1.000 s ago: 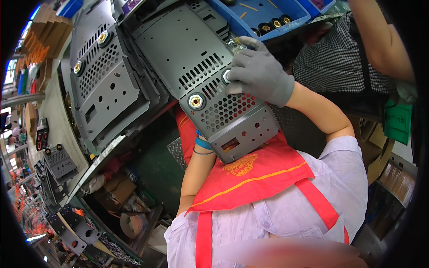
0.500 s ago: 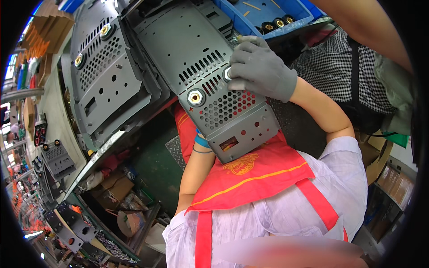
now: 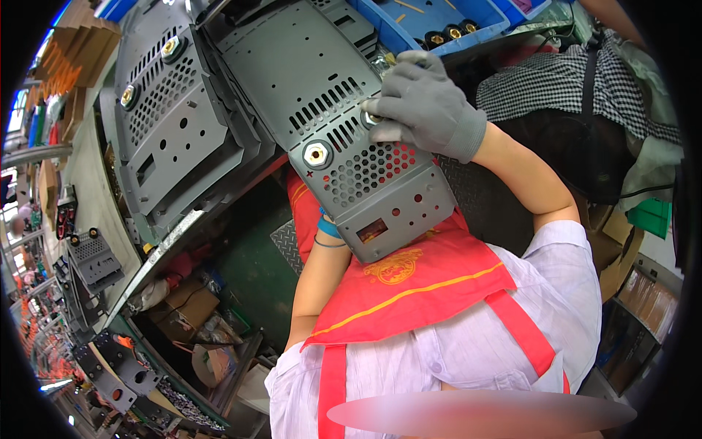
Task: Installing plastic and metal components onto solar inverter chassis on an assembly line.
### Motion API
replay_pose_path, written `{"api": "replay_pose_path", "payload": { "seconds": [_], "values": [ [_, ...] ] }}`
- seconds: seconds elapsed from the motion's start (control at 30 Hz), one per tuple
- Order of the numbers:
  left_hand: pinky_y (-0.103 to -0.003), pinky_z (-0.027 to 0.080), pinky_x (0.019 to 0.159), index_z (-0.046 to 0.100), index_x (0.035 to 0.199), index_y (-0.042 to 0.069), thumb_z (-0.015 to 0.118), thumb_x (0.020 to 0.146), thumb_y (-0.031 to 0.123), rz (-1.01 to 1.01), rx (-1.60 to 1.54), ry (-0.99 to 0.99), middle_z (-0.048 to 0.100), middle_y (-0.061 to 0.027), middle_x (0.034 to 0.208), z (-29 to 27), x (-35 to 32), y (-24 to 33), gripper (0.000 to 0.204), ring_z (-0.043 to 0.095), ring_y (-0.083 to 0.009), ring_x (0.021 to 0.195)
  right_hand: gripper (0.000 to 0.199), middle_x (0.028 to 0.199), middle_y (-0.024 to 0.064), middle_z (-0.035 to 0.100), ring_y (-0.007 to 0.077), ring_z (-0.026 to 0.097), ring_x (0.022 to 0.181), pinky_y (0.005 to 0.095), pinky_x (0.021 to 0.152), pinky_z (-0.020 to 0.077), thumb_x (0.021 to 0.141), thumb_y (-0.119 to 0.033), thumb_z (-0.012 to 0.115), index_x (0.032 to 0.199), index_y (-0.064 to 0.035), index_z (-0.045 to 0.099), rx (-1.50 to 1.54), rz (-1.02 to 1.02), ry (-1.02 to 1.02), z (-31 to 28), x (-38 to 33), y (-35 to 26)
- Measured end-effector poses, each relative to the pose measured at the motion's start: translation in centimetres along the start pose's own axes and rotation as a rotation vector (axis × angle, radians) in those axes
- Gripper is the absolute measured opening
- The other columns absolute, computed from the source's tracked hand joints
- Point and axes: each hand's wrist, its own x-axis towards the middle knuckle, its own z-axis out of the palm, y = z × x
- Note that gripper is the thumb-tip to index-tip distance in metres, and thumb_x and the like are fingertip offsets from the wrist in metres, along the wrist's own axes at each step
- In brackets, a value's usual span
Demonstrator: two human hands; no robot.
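Observation:
A grey sheet-metal panel (image 3: 300, 62) with slots and honeycomb holes slants across the bench edge, its lower end over my red apron (image 3: 395, 293). At the panel's left side sits a hex nut fitting (image 3: 316, 154) with a brass centre. My right hand (image 3: 431, 110), in a grey glove, has its fingers curled round a second hex nut fitting (image 3: 370, 119), which they partly cover. My left forearm (image 3: 327, 271), with a blue wristband (image 3: 328, 227), reaches under the panel; the panel hides the left hand and its fingers.
Several similar panels (image 3: 212, 161) are stacked at left, the top one carrying two brass-centred fittings. A blue bin (image 3: 409, 22) at the top holds several black-and-brass fittings (image 3: 453, 34). Another person in checked cloth (image 3: 534, 88) is close on the right. Boxes (image 3: 186, 311) lie below the bench.
My gloved fingers have turned slightly at the covered fitting, uncovering a little more of it. The panel has shifted a little up and left. The other person's arm has drawn back at upper right.

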Motion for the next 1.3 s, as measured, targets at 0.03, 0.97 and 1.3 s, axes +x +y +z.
{"api": "replay_pose_path", "payload": {
  "seconds": [0.03,0.97,1.3],
  "values": [
    [-0.040,0.041,0.104,0.044,0.136,0.002,0.045,0.098,0.034,-0.002,-0.002,0.004,0.052,-0.0131,0.134,-0.1,0.2,0.0,0.050,0.050,-0.0279,0.124,0.025,0.094,0.0026,0.063,0.0236,0.058,0.100,0.0397,0.102,0.0339,0.078,-0.037,0.068,0.085,-0.0121,0.068,-0.027,0.013,0.028,-0.1,-0.2,0.4],
    [-0.039,0.042,0.103,0.046,0.134,-0.002,0.047,0.098,0.031,0.179,1.389,-0.034,0.056,-0.0135,0.130,2.5,-1.5,4.6,0.049,0.051,-0.0278,0.122,0.024,0.111,0.0147,0.062,0.0268,0.061,0.104,0.0363,0.091,0.0480,0.081,-0.005,0.065,0.105,-0.0022,0.062,0.614,0.194,-0.222,-0.2,5.1,0.2],
    [-0.037,0.038,0.103,0.047,0.132,-0.008,0.048,0.097,0.035,-0.252,1.161,0.035,0.055,-0.0164,0.129,14.7,-18.3,18.6,0.055,0.056,-0.0231,0.115,0.040,0.138,0.0171,0.043,0.0265,0.044,0.126,0.0370,0.101,0.0417,0.091,-0.026,0.060,0.125,-0.0045,0.055,1.815,1.271,0.523,5.5,22.8,3.8]
  ]
}}
